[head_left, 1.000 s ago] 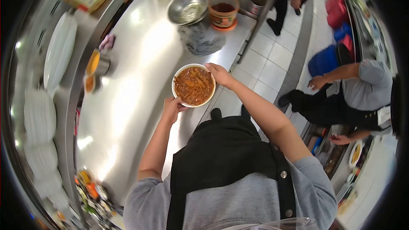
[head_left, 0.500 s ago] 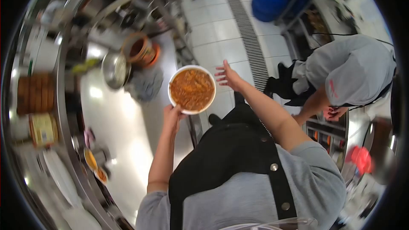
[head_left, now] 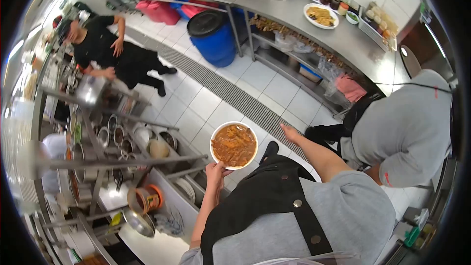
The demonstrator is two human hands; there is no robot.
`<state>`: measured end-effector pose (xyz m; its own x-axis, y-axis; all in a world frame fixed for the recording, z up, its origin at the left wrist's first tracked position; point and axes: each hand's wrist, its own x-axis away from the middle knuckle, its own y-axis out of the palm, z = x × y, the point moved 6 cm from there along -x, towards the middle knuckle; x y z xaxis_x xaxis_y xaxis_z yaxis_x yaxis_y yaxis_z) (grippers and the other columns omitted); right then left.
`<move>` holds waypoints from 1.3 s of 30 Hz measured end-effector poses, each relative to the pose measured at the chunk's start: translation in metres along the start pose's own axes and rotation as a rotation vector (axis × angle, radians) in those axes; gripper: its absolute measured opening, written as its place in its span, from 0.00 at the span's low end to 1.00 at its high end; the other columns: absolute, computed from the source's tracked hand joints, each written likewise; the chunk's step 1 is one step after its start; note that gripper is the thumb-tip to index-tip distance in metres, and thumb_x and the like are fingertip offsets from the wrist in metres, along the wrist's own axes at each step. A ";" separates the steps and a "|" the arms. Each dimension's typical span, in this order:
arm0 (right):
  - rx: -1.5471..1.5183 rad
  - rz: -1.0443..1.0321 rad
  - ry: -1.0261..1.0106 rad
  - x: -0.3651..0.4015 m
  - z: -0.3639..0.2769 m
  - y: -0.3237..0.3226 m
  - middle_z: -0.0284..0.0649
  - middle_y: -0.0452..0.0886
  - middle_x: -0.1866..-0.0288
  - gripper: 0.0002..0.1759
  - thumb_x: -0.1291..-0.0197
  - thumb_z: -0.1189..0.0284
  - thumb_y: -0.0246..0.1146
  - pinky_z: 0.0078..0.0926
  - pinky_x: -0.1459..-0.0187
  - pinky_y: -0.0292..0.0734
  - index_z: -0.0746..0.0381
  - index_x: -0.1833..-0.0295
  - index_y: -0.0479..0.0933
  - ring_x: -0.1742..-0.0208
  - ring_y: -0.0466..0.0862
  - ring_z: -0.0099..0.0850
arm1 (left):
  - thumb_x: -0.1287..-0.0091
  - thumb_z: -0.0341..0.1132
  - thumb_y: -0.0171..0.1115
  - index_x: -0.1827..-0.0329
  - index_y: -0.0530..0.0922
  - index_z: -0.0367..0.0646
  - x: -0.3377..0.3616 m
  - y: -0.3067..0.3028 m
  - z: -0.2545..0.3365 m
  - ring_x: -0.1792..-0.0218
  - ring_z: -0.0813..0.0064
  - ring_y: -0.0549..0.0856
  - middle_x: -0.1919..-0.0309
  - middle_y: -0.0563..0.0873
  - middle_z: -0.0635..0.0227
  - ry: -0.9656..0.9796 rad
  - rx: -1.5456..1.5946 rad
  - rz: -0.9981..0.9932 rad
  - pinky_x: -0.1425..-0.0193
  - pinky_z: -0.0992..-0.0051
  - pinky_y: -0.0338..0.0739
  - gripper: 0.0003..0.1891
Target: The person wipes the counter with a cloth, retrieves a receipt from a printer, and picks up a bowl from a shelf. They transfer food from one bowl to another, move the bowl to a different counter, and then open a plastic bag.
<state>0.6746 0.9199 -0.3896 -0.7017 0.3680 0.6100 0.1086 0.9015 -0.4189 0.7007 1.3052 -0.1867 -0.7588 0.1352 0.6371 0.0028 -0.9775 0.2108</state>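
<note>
A round white bowl (head_left: pixel 234 145) of orange-brown stew with chunks in it is held in front of my body. My left hand (head_left: pixel 217 170) grips its near left rim, fingers beneath and thumb at the edge. To the right of the bowl and apart from it, my right hand (head_left: pixel 290 133) hangs over the floor drain, seen from the side. Nothing shows in that hand, and its fingers look loosely extended, though partly hidden.
A co-worker in grey (head_left: pixel 407 127) bends over close on my right. Another person in black (head_left: pixel 105 51) stands at far left. A blue barrel (head_left: pixel 213 41) stands by the steel counter (head_left: pixel 365 49), which bears plated food (head_left: pixel 321 16). Metal shelving (head_left: pixel 122 163) is at left; a drain grate (head_left: pixel 206 79) crosses the floor.
My view has swung right, away from the steel table, toward the aisle and far counter. The bowl remains in my left hand. My right hand, spread before, is now lower and farther from the bowl.
</note>
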 end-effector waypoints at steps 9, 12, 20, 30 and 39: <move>0.219 0.167 0.094 0.022 0.100 -0.142 0.55 0.79 0.63 0.38 0.46 0.41 0.51 0.36 0.55 0.72 0.71 0.57 0.74 0.57 0.79 0.44 | 0.46 0.25 0.51 0.67 0.71 0.20 -0.153 0.214 0.104 0.72 0.62 0.84 0.71 0.80 0.50 0.016 -0.088 -0.312 0.67 0.67 0.83 0.11; -0.013 0.302 0.170 0.028 0.122 -0.161 0.57 0.78 0.59 0.37 0.46 0.42 0.52 0.37 0.52 0.71 0.70 0.56 0.74 0.53 0.78 0.47 | 0.46 0.26 0.49 0.66 0.71 0.19 -0.211 0.290 0.142 0.69 0.60 0.84 0.67 0.80 0.48 0.067 -0.167 -0.397 0.67 0.69 0.84 0.13; -0.107 0.502 0.341 0.052 0.242 -0.144 0.47 0.78 0.75 0.32 0.44 0.48 0.55 0.32 0.68 0.73 0.72 0.59 0.73 0.74 0.78 0.33 | 0.49 0.22 0.49 0.64 0.68 0.15 -0.344 0.490 0.226 0.70 0.56 0.83 0.68 0.79 0.47 0.101 -0.016 -0.526 0.59 0.62 0.84 0.14; -0.783 0.712 0.850 0.126 0.190 -0.160 0.40 0.74 0.68 0.30 0.44 0.44 0.53 0.34 0.77 0.69 0.59 0.50 0.64 0.76 0.75 0.31 | 0.49 0.21 0.50 0.66 0.67 0.18 -0.512 0.627 0.232 0.69 0.56 0.82 0.66 0.77 0.45 0.054 0.051 -0.467 0.61 0.60 0.85 0.10; -0.766 0.486 1.064 0.153 0.155 -0.148 0.44 0.78 0.62 0.31 0.45 0.43 0.53 0.36 0.75 0.71 0.59 0.50 0.68 0.73 0.78 0.32 | 0.47 0.22 0.49 0.56 0.63 0.17 -0.531 0.669 0.216 0.63 0.53 0.80 0.60 0.75 0.45 -0.007 0.064 -0.399 0.57 0.60 0.84 0.17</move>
<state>0.4421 0.8078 -0.3380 0.3436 0.3585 0.8680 0.7791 0.4073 -0.4767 1.2461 0.6148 -0.2238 -0.7043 0.5034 0.5006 -0.2503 -0.8359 0.4884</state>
